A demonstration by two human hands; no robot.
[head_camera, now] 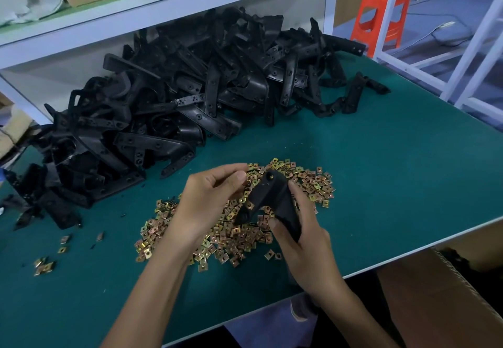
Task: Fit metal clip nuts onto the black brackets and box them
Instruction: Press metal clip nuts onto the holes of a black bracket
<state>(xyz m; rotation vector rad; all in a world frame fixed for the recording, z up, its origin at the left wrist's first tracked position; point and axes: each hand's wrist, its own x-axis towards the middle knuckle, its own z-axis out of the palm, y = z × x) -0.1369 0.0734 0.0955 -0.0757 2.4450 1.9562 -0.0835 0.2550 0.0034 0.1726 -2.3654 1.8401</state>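
My right hand (302, 241) grips a black bracket (268, 200) by its lower end and holds it just above a heap of brass-coloured clip nuts (239, 234) on the green table mat (381, 184). One clip nut (251, 205) sits on the bracket's left arm. My left hand (211, 200) hovers to the left of the bracket with thumb and forefinger pinched together near its top; whether a nut is between them I cannot tell. A big pile of black brackets (174, 102) lies at the back of the table.
A few stray clip nuts (45, 266) lie near the front left. An open cardboard box (441, 293) stands below the table's right front edge. A white shelf (163, 7) overhangs the bracket pile. An orange stool (381, 18) and a white frame (462, 48) stand at the right.
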